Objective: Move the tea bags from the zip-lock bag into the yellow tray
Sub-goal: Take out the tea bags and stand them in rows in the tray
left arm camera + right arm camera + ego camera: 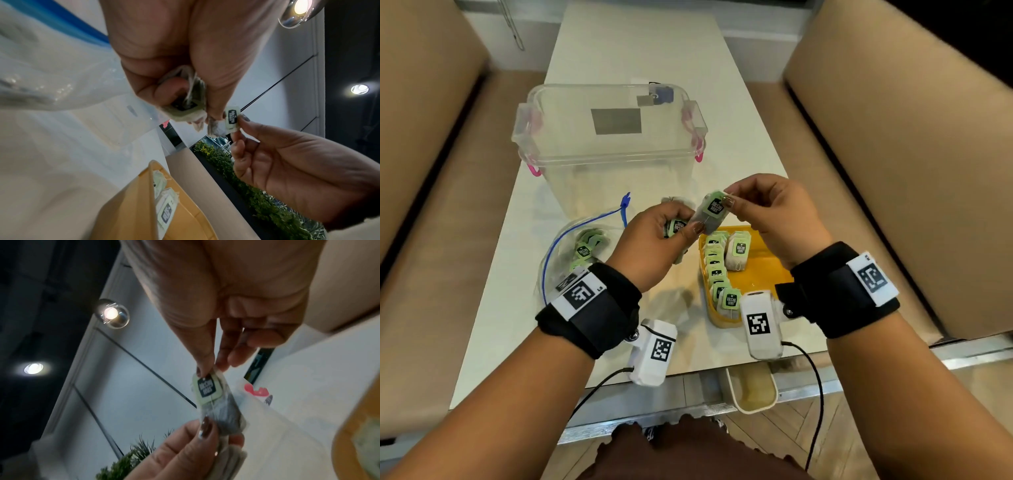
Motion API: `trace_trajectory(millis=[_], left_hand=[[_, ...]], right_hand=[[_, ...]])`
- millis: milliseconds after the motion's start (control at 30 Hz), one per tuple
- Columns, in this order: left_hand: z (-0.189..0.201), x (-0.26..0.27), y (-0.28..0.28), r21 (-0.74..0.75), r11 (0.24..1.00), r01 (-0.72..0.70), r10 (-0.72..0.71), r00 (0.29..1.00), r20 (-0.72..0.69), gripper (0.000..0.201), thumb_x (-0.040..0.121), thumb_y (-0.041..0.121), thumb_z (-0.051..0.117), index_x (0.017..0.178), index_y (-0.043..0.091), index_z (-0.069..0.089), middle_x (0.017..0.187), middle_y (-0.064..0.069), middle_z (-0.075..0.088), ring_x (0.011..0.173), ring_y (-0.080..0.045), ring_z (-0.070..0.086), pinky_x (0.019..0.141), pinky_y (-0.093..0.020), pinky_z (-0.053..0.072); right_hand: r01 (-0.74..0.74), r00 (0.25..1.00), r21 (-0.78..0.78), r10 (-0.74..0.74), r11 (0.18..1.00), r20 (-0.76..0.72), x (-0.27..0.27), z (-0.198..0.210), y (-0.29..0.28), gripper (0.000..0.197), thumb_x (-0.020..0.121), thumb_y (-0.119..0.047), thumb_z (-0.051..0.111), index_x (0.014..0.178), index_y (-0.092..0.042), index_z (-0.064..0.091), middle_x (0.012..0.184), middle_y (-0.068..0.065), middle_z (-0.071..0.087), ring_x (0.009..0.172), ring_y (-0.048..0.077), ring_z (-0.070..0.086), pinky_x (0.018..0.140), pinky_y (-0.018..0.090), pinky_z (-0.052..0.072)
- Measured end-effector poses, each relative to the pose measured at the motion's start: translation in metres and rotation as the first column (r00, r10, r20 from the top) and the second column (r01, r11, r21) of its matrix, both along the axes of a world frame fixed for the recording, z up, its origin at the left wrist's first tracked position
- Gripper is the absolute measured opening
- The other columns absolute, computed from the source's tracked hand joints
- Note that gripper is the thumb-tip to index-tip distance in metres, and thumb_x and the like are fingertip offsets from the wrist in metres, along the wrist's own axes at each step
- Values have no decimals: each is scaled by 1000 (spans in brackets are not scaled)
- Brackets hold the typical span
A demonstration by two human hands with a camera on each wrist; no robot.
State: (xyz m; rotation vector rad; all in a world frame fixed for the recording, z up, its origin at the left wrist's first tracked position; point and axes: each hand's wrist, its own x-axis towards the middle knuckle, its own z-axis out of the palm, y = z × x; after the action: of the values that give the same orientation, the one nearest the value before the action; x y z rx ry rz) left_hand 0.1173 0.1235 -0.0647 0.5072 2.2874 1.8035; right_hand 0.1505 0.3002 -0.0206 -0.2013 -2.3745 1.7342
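Note:
My right hand [734, 202] pinches the green-tagged top of a tea bag [712, 214] above the table, between thumb and forefinger [202, 368]. My left hand [685, 233] grips a small bunch of tea bags [675, 227] and its thumb also touches the lower end of the raised tea bag [224, 417]. The yellow tray [763, 270] lies below the hands with a row of several tea bags [717, 270] along its left side. The zip-lock bag [571, 253] with a blue seal lies open on the left, more tea bags inside.
A clear plastic storage box [609, 137] with pink latches stands behind the hands. Beige padded seats flank the white table [640, 44]. A small cream container [753, 390] sits under the table's near edge. Cables run from both wrist cameras.

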Motion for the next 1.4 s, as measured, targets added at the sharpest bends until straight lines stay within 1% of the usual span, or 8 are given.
trace_trajectory(millis=[233,433,533,633,733,1033,1267,1400], left_hand=[[-1,2,4,-38,999,-3,1,999,-41,12,87,18,68,83,29,66,72,0,58,55,-14,53,57,-36,49],[-5,4,4,-47,999,-11,12,1000,13,6,87,21,68,93,22,70,70,5,60,51,-4,52,53,-23,48],[-7,7,2,-28,999,-31,32,999,40,6,90,17,64,93,20,69,73,-2,63,57,-12,58,55,-22,47],[-10,8,0,-1,999,-40,40,997,67,9,91,15,63,91,21,69,62,9,62,65,-26,62,58,-25,49],[-13,10,-2,-2,999,-34,34,996,81,9,92,18,62,96,18,70,56,14,61,53,-13,55,66,-33,53],[-11,15,-7,2,999,-37,37,997,70,13,93,16,60,101,13,70,75,3,62,45,-1,54,53,-17,46],[-20,14,-9,23,1000,-1,-1,992,129,19,94,10,54,94,21,70,69,3,59,62,-29,54,58,-33,45],[-20,16,-9,34,999,39,-43,990,134,18,95,9,50,94,20,64,75,3,59,77,-44,59,54,-30,44]], right_hand=[[-155,988,309,145,938,55,-4,18,11,7,86,-9,66,89,-11,73,73,3,69,63,7,59,64,22,52],[-235,966,548,127,803,227,-10,28,30,3,83,-12,69,86,-12,70,70,5,70,64,14,67,63,24,51],[-307,928,632,77,712,363,-17,22,44,2,83,-12,70,85,-11,70,67,1,68,60,12,64,58,22,47],[-391,870,655,27,647,492,-24,6,53,4,82,-14,71,79,-16,69,66,-3,68,59,10,65,59,22,50],[-476,806,643,5,600,592,-31,-11,54,4,81,-16,73,78,-17,70,74,0,72,62,11,67,70,28,56],[-532,744,632,-44,564,666,-45,-37,42,10,82,-18,72,90,-12,73,86,6,75,58,10,63,64,24,53],[-531,747,653,-66,539,662,-46,-34,34,12,86,-14,66,95,-8,72,84,6,71,66,17,67,63,24,53],[-481,800,690,-50,541,598,-40,-22,35,12,87,-17,65,92,-7,71,87,8,72,76,22,72,68,30,56]])
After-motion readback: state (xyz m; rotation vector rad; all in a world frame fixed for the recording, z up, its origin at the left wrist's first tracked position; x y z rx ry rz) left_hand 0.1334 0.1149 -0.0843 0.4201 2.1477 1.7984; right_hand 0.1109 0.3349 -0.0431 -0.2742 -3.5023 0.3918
